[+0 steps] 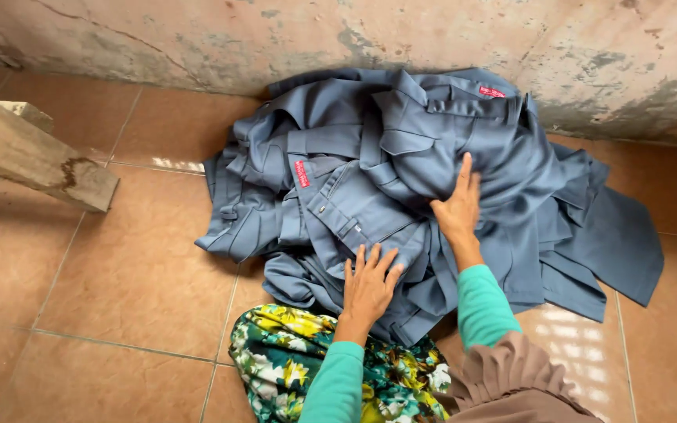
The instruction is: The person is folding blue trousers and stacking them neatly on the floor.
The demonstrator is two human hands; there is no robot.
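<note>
glossy brown floor tiles (119, 266) meet a stained, peeling wall (197, 39); a worn wooden beam (33, 157) juts in left.

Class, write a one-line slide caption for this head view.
Both hands, left hand and right hand, rest flat on a heap of grey-blue trousers on tiled floor.

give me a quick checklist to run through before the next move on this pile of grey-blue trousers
1. Left hand flat on the pile of grey-blue trousers, fingers spread near its front edge: ok.
2. Right hand flat on the cloth further up the pile: ok.
3. Either hand has a grip on a garment: not ok, both lie open, nothing pinched.
4. One garment separated from the rest: not ok, they overlap in a tangled heap.
5. Tiled floor to the left bare: ok.
6. Wooden beam apart from the pile: ok.
7. Number of garments in the heap: cannot tell.
</note>
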